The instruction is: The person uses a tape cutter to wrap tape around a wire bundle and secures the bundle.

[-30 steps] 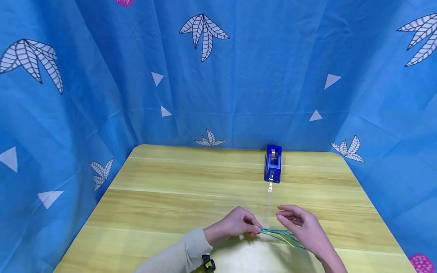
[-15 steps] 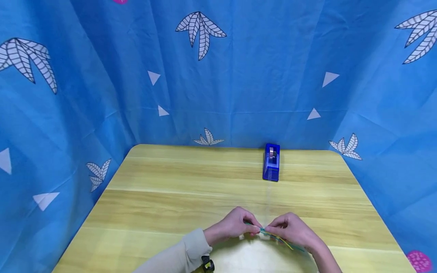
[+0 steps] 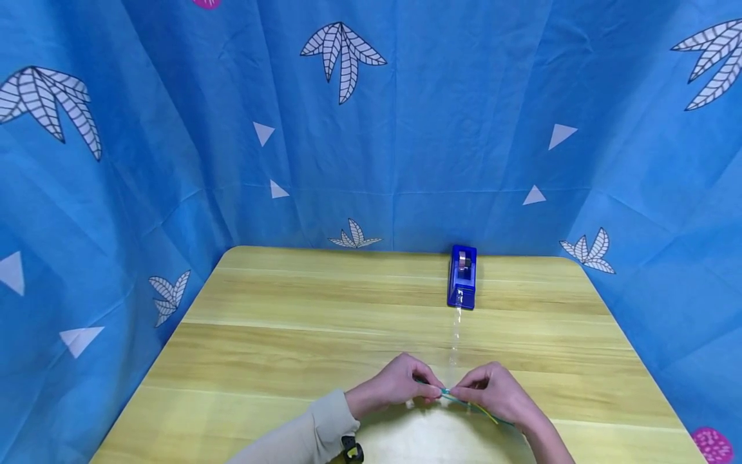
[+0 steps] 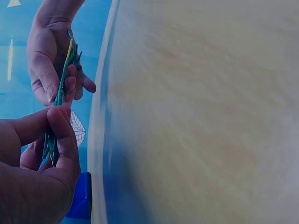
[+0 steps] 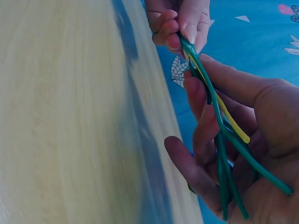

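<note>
A bundle of thin green wires (image 5: 212,100) with a yellow one (image 5: 229,116) among them runs between the two hands, low over the table. My left hand (image 3: 401,380) pinches the bundle between thumb and fingertips. Close beside it, my right hand (image 3: 495,392) pinches the same bundle with thumb and forefinger; the loose wire ends spread across its palm in the right wrist view. A strip of clear tape (image 3: 455,332) reaches from the blue tape dispenser (image 3: 462,277) down to the fingertips. Where tape and wires meet is mostly hidden by the fingers.
The wooden table (image 3: 290,309) has rounded far corners. The dispenser stands near its back edge, right of the middle. A blue curtain (image 3: 394,129) with leaf prints hangs behind and along the sides. A black band (image 3: 352,449) shows below the left sleeve (image 3: 313,425).
My right hand, earlier held apart with loose fingers, has moved left and in to the bundle beside my left hand and now pinches there. My left hand has stayed in place.
</note>
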Available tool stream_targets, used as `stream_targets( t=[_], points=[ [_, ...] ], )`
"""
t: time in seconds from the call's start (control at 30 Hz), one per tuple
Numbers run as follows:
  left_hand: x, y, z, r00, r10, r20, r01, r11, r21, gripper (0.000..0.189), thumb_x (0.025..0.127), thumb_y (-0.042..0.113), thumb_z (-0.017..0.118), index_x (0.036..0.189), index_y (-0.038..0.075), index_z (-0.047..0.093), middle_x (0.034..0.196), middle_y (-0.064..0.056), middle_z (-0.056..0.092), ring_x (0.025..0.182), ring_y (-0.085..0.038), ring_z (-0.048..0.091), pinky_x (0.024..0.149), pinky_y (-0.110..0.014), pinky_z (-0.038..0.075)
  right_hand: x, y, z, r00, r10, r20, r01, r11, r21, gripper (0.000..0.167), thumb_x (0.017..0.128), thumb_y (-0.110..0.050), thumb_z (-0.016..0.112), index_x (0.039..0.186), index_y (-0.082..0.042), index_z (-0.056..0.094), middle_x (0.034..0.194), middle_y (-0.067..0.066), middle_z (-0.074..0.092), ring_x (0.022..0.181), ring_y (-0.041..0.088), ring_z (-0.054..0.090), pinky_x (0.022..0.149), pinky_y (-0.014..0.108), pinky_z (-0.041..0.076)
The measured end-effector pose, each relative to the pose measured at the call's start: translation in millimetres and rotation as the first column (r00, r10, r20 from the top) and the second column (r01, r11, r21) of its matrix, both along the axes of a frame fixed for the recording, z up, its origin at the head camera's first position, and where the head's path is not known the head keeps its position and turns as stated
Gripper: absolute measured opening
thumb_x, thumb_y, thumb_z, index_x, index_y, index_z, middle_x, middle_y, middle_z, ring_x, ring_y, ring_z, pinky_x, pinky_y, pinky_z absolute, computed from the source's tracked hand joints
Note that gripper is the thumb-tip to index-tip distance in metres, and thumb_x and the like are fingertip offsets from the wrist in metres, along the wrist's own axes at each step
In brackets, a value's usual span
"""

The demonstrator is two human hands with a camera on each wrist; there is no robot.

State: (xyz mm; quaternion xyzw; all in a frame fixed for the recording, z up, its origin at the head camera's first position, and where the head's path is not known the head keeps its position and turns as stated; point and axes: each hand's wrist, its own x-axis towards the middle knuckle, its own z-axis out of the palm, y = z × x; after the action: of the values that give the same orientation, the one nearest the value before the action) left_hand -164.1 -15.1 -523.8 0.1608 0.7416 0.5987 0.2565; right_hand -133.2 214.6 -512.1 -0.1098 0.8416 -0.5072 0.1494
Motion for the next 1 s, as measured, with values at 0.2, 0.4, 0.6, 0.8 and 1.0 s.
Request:
stream_targets(
  t=[0.2, 0.4, 0.6, 0.8, 1.0],
  points=[
    [0.4, 0.0, 0.4, 0.998, 0.010, 0.057, -0.011, 1.000, 0.025, 0.003, 0.088, -0.002, 0.077, 0.092, -0.002, 0.078, 0.076, -0.006, 0.073, 0.066, -0.011, 0.063, 0.065, -0.022, 0.054, -1.1, -1.2, 1.9, 1.000, -0.028, -0.012, 0.028, 1.000, 0.004, 0.016, 0.086, -0.021, 0.084, 0.090, -0.006, 0.082, 0.080, 0.007, 0.076, 0.063, 0.006, 0.058, 0.055, 0.021, 0.048],
    [0.8, 0.5, 1.1, 0.997, 0.043, 0.067, -0.045, 0.998, 0.032, 0.003, 0.090, -0.001, 0.075, 0.092, -0.002, 0.077, 0.077, -0.005, 0.072, 0.066, -0.012, 0.061, 0.062, -0.021, 0.052, 1.6, -2.6, 7.2, 0.997, -0.053, -0.062, 0.059, 0.993, 0.098, 0.016, 0.087, -0.029, 0.084, 0.092, -0.014, 0.083, 0.081, 0.000, 0.076, 0.064, 0.005, 0.057, 0.056, 0.023, 0.047],
    [0.0, 0.9, 2.4, 0.991, 0.113, 0.074, -0.115, 0.993, 0.022, 0.004, 0.091, -0.001, 0.075, 0.092, 0.001, 0.079, 0.080, -0.007, 0.073, 0.066, -0.012, 0.061, 0.060, -0.021, 0.051, 5.7, 0.3, 13.8, 0.956, -0.012, -0.292, 0.125, 0.919, 0.375, 0.026, 0.081, -0.047, 0.085, 0.101, -0.030, 0.083, 0.093, -0.010, 0.080, 0.073, -0.001, 0.061, 0.061, 0.023, 0.045],
    [-1.6, 1.5, -0.8, 0.990, 0.111, 0.090, -0.116, 0.992, 0.047, 0.004, 0.090, -0.002, 0.075, 0.092, -0.001, 0.078, 0.081, -0.009, 0.074, 0.066, -0.013, 0.062, 0.060, -0.020, 0.051, 4.1, 5.8, 7.1, 0.954, 0.031, -0.298, 0.048, 0.966, 0.255, 0.023, 0.081, -0.028, 0.088, 0.102, -0.020, 0.084, 0.083, -0.008, 0.077, 0.059, -0.002, 0.054, 0.051, 0.022, 0.045],
    [-2.9, 0.4, -3.1, 0.991, 0.078, 0.107, -0.085, 0.994, 0.062, 0.005, 0.091, -0.001, 0.076, 0.095, -0.002, 0.078, 0.083, -0.008, 0.076, 0.067, -0.012, 0.063, 0.062, -0.020, 0.053, 3.1, 9.5, -1.2, 0.928, 0.079, -0.365, -0.040, 0.993, 0.113, 0.012, 0.086, -0.013, 0.083, 0.097, -0.009, 0.084, 0.075, -0.005, 0.072, 0.061, -0.004, 0.051, 0.051, 0.021, 0.046]
  ],
)
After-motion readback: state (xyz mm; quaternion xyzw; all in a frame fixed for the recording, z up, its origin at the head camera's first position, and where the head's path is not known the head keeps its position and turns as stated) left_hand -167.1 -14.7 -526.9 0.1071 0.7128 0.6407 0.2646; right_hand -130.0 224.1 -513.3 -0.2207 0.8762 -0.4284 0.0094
